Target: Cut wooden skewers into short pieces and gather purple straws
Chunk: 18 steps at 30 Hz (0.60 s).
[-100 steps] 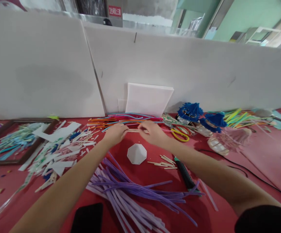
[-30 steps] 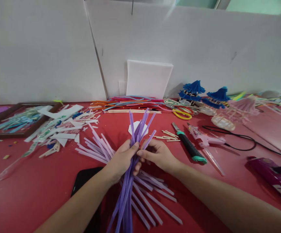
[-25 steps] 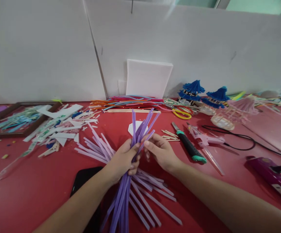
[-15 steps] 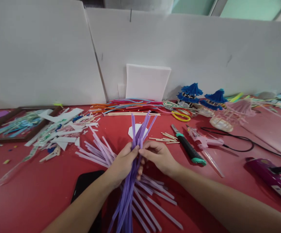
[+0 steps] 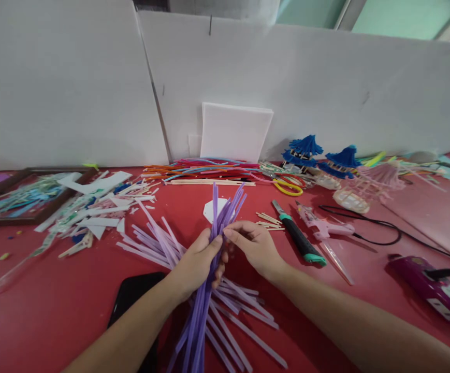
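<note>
A bundle of purple pipe cleaners (image 5: 198,316) stands tilted in the middle, its upper ends fanned out. My left hand (image 5: 199,259) is wrapped round the bundle, thumb in front and fingers behind. At the bundle's right side, my right hand (image 5: 253,247) pinches thumb and forefinger together on one of the purple stems; the exact grip is partly hidden. Beneath both hands lie paler lilac pipe cleaners (image 5: 248,321), spread across the red table. A white octagonal card (image 5: 208,211) lies just behind the bundle.
A utility knife (image 5: 300,238) and pink glue gun (image 5: 323,225) lie right, near a purple power strip (image 5: 430,287). Yellow-handled scissors (image 5: 288,187) and blue-roofed models (image 5: 304,150) stand behind. Left are paper scraps (image 5: 100,223) and a brown frame (image 5: 49,210); a black phone (image 5: 133,295) lies near my left forearm.
The purple stems' upper ends have shifted and spread differently. My right fingertips stay at the bundle's right side, and the whole view has moved slightly.
</note>
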### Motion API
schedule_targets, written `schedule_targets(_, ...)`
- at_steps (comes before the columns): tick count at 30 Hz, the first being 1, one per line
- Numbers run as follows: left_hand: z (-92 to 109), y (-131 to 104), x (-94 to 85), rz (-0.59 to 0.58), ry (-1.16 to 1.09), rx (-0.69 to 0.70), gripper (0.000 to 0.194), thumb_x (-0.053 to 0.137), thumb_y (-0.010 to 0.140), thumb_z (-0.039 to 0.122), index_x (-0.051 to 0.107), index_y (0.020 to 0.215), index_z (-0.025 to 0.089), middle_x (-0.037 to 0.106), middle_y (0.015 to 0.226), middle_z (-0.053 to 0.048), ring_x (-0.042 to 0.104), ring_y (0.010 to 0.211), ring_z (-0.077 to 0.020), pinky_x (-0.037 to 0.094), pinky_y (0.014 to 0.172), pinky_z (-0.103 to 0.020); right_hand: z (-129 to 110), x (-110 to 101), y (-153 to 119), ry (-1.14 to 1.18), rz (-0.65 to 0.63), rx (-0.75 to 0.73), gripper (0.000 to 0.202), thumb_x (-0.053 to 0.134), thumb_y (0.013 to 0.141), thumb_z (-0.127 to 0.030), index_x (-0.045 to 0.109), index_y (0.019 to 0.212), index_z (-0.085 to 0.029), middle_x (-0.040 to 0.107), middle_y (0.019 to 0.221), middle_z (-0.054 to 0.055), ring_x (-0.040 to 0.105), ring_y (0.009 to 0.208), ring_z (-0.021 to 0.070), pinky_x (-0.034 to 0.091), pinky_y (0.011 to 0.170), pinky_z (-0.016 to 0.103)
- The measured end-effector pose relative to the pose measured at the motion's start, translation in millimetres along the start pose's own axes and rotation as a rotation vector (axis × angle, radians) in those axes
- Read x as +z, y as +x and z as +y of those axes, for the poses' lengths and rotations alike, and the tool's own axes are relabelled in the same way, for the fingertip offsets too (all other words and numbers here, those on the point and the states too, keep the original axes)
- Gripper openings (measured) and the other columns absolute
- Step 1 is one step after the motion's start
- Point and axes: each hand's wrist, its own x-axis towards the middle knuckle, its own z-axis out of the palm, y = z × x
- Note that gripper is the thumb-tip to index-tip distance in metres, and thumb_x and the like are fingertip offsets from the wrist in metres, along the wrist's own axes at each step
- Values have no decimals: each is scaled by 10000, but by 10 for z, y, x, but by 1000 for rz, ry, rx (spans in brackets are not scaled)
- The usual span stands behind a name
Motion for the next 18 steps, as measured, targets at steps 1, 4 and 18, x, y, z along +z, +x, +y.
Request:
schedule_targets(1,-1,0,-3,4,1,-5,215,476,839,419,420,882,216,497,659,46,430,389,-52,368,313,-158,-1,-5,-1,-26,6,0,215,660,732,-380,648,752,-166,592,551,-22,547,484,96,458,493,221)
schedule_targets(4,-10,6,-15,-15,-13,-9,232,492,832,427,415,908,223,501,667,46,419,394,-49,360,318,-152,9,-14,-4,-59,15,3,230,659,730,-385,660,811,-169,596,562,-20,546,490,105,453,502,234)
schedule_targets(18,-20,15,-14,-41,-50,-22,219,468,851,424,395,861,218,484,646,57,351,371,-17,313,327,-123,16,-18,-29,-175,101,-62,213,677,711,-356,655,824,-177,627,643,-4,550,551,113,455,548,243)
